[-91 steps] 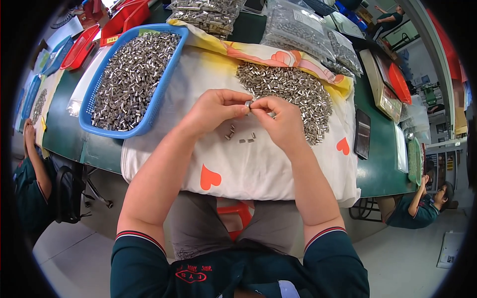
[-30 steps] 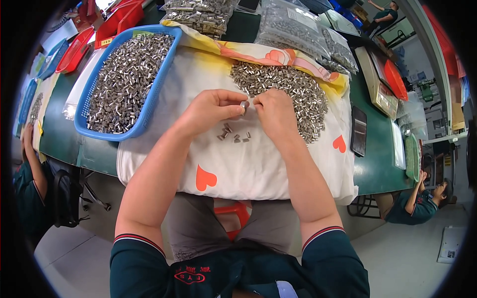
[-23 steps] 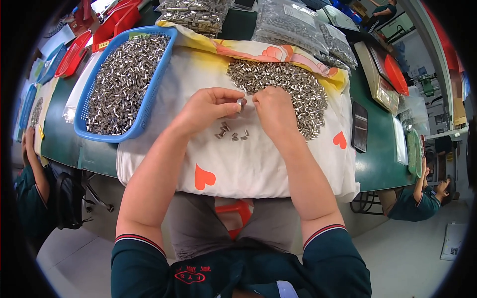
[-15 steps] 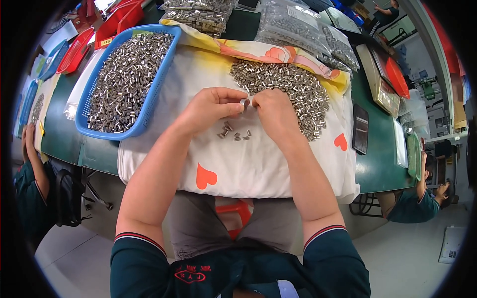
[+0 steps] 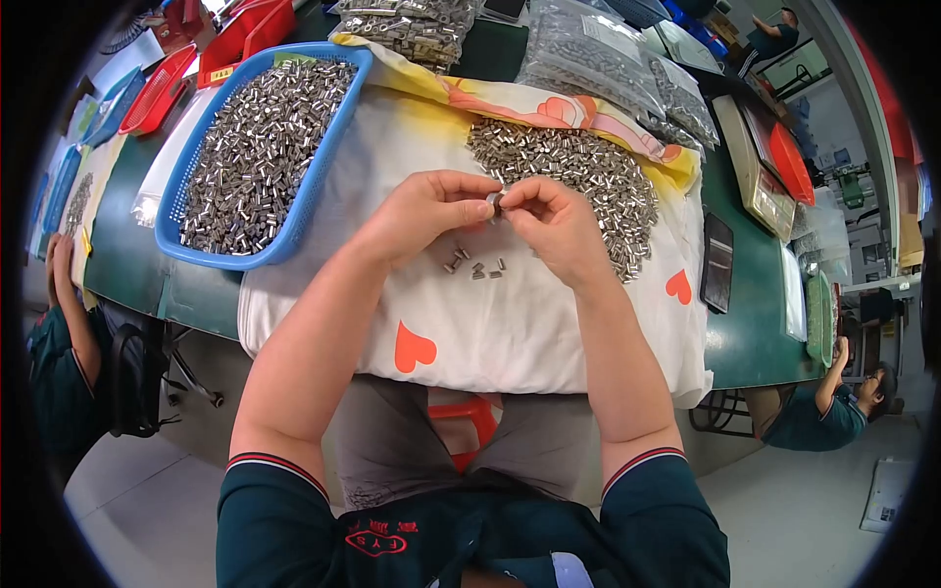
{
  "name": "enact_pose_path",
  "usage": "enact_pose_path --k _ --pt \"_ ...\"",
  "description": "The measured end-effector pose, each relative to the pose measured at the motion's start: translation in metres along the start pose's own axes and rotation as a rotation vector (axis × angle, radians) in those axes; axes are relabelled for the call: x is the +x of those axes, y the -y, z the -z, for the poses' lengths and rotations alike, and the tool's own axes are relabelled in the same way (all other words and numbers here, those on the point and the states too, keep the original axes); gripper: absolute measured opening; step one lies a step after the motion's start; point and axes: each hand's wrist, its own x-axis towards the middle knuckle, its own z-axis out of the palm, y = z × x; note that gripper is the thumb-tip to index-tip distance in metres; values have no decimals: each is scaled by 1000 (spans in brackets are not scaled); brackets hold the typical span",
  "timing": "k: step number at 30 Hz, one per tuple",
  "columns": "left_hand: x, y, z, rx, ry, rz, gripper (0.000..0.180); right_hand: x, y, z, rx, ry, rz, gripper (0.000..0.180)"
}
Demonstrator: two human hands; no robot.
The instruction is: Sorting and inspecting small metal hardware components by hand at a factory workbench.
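Note:
Both my hands meet over the cloth, left of the heap of small metal cylinders (image 5: 588,181). Between the thumb and forefinger of my left hand (image 5: 417,218) is a small, shiny, ring-like metal piece (image 5: 493,202). My right hand (image 5: 557,227) pinches at the same piece from the other side, thumb and forefinger closed on it. Fingertips hide most of its shape. Several loose metal cylinders (image 5: 478,269) lie on the white cloth (image 5: 490,333) just below my hands.
A blue basket (image 5: 169,211) full of similar cylinders stands at the left. Bags of metal parts (image 5: 588,59) lie at the back. On the green table (image 5: 750,338) at the right is a dark phone-like object (image 5: 718,263). Other people sit at both sides.
My right hand has turned and opened out from a tighter curl, its thumb and forefinger now showing at the piece. The whole view has shifted slightly.

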Motion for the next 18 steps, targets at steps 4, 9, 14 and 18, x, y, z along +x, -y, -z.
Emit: enact_pose_path --k 4,9,14,18 --pt "1 1 0 -9 4 8 30 -1 0 -3 -118 -57 89 16" --pt "-1 -1 -1 -8 -8 3 29 -4 7 -9 -247 -88 134 19" --pt "-2 -1 -4 135 -46 -24 25 -7 13 -14 -532 -137 204 19" --pt "-2 -2 -3 160 -19 4 26 -9 18 -15 -554 -121 222 18"
